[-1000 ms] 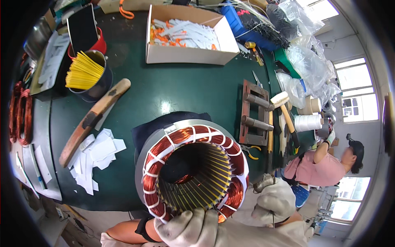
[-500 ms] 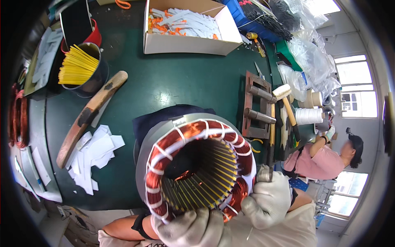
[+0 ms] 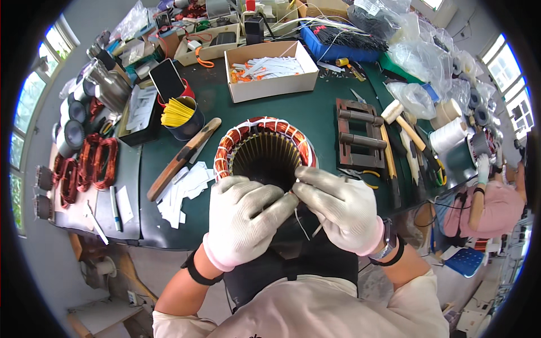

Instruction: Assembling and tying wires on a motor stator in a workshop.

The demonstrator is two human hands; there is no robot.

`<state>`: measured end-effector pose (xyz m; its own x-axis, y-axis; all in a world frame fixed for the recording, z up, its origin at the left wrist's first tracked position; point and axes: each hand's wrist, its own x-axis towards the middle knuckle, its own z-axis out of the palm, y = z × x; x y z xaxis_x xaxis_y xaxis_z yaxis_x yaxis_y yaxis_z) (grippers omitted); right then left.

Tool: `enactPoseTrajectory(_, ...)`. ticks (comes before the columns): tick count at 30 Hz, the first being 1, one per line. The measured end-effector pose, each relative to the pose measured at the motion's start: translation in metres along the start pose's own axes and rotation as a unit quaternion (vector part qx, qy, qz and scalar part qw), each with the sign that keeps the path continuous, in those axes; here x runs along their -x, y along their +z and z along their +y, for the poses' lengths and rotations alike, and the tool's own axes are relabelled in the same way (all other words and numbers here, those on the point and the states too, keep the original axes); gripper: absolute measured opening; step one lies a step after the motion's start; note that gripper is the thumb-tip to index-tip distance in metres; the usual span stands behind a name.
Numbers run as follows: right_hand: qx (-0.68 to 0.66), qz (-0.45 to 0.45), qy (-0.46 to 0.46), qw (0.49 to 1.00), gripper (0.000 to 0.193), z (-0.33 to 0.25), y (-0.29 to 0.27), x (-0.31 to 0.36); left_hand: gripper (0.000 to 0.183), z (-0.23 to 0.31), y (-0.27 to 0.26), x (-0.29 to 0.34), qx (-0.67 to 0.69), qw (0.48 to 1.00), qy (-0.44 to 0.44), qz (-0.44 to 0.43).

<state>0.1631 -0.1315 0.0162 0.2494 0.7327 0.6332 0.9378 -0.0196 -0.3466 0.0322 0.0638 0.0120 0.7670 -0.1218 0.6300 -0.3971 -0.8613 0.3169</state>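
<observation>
A motor stator [image 3: 225,143] stands on the bench in front of me, its copper winding ring bound with white cord and its slots lined with yellow strips. My left hand [image 3: 242,217], in a white glove, curls over the near left rim, fingers bent against the winding. My right hand [image 3: 341,205], gloved too, pinches at the near right rim, its fingertips almost meeting the left ones. A loose white cord [image 3: 301,224] hangs between the hands; its upper end is hidden by the fingers. A thin pale end sticks out below my right palm.
Left of the stator lie a wooden stick [image 3: 183,160], white paper pieces [image 3: 183,194] and a cup of yellow strips [image 3: 189,127]. Behind it stands a cardboard box [image 3: 273,87]. On the right are a metal frame [image 3: 360,135], a mallet [image 3: 403,121] and cord spools [image 3: 448,138]. A co-worker [image 3: 479,208] sits far right.
My view has drawn back and up, so the stator looks smaller and more bench shows. My right hand has moved from the stator's right side to its near rim, beside the left.
</observation>
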Motion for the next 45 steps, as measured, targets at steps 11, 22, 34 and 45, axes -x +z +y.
enactPoseTrajectory(11,-0.023,0.097,0.0,0.995,0.031,-0.008,0.012,0.036,0.044,0.012,-0.003,-0.005,-0.055,0.998,0.026,0.023)
enactPoseTrajectory(22,-0.325,0.059,0.079,0.941,0.03,-0.042,-0.004,0.053,0.038,0.022,0.001,-0.007,-0.071,0.997,0.007,0.001)
enactPoseTrajectory(34,-0.561,0.106,0.23,0.788,0.035,-0.066,0.003,0.028,0.044,-0.001,-0.004,0.004,-0.059,0.997,0.053,-0.002)
enactPoseTrajectory(45,-0.231,0.05,0.008,0.972,0.016,-0.051,0.02,0.042,0.037,0.009,0.006,0.003,-0.046,0.997,-0.049,0.031)
